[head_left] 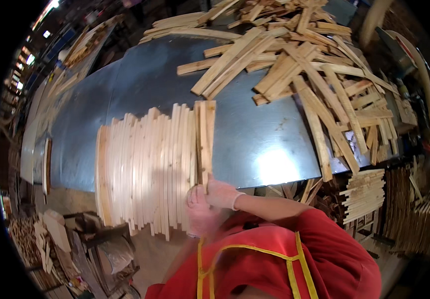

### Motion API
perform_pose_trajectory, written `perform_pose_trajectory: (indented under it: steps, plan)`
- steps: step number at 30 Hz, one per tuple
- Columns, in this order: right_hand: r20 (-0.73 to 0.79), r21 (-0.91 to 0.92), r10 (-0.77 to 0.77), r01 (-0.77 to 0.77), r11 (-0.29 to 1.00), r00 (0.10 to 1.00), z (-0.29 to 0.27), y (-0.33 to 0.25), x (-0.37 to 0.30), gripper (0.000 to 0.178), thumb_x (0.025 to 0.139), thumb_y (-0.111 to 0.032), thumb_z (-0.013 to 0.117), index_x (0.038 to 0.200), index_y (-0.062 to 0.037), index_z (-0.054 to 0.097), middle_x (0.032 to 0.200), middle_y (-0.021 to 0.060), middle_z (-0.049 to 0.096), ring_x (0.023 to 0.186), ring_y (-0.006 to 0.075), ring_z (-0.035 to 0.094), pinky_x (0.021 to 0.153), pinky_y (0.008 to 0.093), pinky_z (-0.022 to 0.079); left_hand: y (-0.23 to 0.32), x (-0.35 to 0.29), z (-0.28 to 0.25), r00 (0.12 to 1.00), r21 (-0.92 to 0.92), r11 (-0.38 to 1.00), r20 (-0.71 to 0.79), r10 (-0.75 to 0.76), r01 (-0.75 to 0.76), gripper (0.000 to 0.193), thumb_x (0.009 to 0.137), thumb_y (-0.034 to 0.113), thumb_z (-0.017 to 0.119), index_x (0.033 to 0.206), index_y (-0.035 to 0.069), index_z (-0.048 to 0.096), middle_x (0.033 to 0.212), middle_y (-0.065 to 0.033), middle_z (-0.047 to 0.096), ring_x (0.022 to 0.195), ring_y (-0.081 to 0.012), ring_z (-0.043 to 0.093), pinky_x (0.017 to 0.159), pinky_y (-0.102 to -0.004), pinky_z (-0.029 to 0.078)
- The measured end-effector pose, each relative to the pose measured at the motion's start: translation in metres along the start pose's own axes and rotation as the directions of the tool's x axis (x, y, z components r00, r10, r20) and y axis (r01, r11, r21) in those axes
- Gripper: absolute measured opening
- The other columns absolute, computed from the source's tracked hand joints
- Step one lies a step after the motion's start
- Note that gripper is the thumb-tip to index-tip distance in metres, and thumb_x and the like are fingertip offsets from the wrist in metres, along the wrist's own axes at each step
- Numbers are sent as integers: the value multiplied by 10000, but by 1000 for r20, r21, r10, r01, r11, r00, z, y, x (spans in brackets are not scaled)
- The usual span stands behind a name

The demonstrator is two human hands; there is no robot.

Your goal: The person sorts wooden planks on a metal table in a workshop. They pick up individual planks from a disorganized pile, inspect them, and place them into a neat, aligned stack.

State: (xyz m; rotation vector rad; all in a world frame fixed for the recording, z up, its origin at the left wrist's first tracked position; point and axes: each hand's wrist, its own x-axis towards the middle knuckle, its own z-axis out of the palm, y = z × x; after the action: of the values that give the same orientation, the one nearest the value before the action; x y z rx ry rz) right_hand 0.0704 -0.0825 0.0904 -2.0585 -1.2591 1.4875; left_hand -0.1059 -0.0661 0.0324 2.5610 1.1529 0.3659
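A row of pale wooden slats (145,169) stands packed side by side on the metal table (245,144), the lower ends jutting past its near edge. At the row's right end sits a wider wooden slat (206,134) with a darker edge. My right hand (221,194), in a thin light glove, grips the near end of this slat, thumb lying along it. My left hand (200,212), gloved too, is just left of it with fingers curled at the near ends of the rightmost slats. Its palm side is hidden, and the two hands almost touch.
Loose wooden slats (319,70) lie in a crossed heap at the back right, some overhanging the table's right edge. Stacked slats (364,194) stand below on the right. At lower left is a wooden stand (102,259) with a plastic bag. Bright light reflects off the tabletop.
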Motion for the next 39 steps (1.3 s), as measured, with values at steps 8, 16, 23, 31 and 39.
perform_pose_trajectory:
  steps: [8,16,23,31,39]
  plan:
    - [-879,-257,-104,-278,925,465,-212,171,-18,273,846,-263,697,1028,-61,716,1059,215,700,1047,390,673,919,505,540,39,35,-6,990,255,966,142,15,-51,785,846,393,700,1487,-3,480,1396,-199,560,1380,-406,465,1209,-577,314]
    - [-710,-158,246,-490,857,660,-278,252,-75,769,948,-520,675,1531,-44,519,1368,257,656,1254,406,635,1036,455,506,36,33,-2,993,333,942,118,2,-41,717,803,237,673,1467,17,516,1447,-182,568,1365,-396,508,1157,-585,379]
    - [-605,246,229,-95,965,763,-194,145,4,724,973,-648,581,1282,2,664,1201,287,719,1136,436,686,989,477,510,90,65,35,928,-348,871,261,-266,348,802,894,283,656,1586,-17,385,1505,-272,551,1369,-455,538,1158,-529,424]
    - [-389,59,209,-202,978,897,-128,74,33,782,846,-552,736,1403,-30,567,1272,252,716,1199,390,693,1036,462,516,84,54,15,931,103,993,364,17,-59,798,917,450,693,1574,76,438,1646,-192,404,1508,-412,380,1227,-539,318]
    - [-494,315,218,-60,947,842,-106,105,43,641,869,-394,750,1363,-13,601,1161,230,749,1073,369,727,960,431,543,8,15,23,966,473,850,218,142,-232,792,810,291,739,1532,108,471,1599,-150,412,1433,-391,416,1232,-558,289]
